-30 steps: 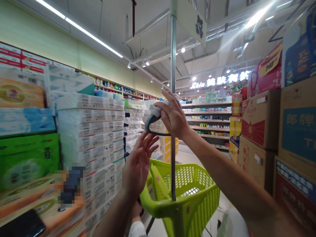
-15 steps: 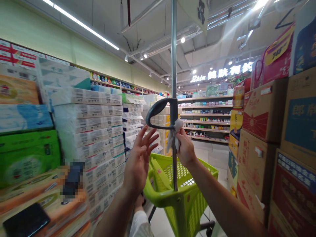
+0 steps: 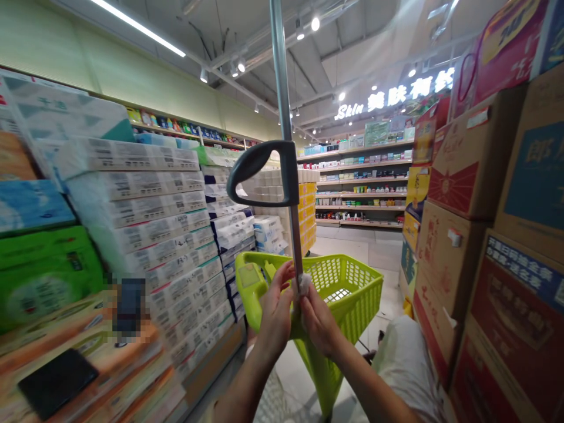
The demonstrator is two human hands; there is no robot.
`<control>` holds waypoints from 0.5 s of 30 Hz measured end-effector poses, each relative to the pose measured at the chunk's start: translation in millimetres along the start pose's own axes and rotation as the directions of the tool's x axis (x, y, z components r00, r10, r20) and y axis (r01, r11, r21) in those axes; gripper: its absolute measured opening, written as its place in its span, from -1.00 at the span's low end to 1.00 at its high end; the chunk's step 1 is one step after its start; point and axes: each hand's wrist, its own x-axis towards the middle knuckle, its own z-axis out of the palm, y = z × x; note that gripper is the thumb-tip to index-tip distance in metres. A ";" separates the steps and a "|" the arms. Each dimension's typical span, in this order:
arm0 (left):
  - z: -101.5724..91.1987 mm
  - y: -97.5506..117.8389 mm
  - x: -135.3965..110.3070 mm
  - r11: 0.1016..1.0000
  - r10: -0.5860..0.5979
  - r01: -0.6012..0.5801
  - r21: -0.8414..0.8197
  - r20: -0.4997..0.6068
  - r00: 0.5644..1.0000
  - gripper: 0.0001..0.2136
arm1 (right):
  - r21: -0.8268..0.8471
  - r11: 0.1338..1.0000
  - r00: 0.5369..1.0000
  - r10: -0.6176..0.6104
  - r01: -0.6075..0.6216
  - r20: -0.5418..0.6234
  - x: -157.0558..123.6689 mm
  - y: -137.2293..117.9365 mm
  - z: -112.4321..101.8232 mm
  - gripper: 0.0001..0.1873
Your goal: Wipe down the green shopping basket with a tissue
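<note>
A grey metal pole (image 3: 282,88) rises from a lime-green shopping trolley (image 3: 370,294). On the pole sits a dark grey loop handle (image 3: 288,176). Low on the pole, just above the trolley's frame, my right hand (image 3: 318,320) pinches a crumpled white tissue (image 3: 303,284) against the metal. My left hand (image 3: 277,305) is at the same height on the other side, its fingers curled in against the pole. Part of the tissue is hidden by my fingers.
Stacked white tissue packs (image 3: 158,194) line the left. A black flat device (image 3: 57,382) lies on orange packs at lower left. Cardboard boxes (image 3: 458,158) are piled on the right. Stocked shelves (image 3: 361,182) stand at the back, beyond the tiled floor.
Both hands have moved down the pole, from just under the loop handle to near the trolley's frame. My left hand, spread before, has closed in on the pole. The view has shifted.
</note>
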 end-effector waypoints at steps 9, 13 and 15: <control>-2.2 3.3 -7.3 0.869 -0.055 -0.064 0.490 0.224 0.973 -0.55 | -0.575 0.817 0.997 -0.074 0.040 -0.037 -27.7 37.8 -38.0 -0.74; -3.2 5.1 -5.4 0.868 -0.088 -0.043 0.494 0.238 0.967 -0.54 | -0.686 0.726 0.990 -0.059 -0.048 -0.131 -28.6 49.8 -53.0 -0.67; -3.5 6.0 -5.0 0.857 -0.088 -0.054 0.512 0.249 0.964 -0.53 | -0.679 0.734 0.997 -0.047 -0.010 -0.065 -27.4 43.3 -50.2 -0.61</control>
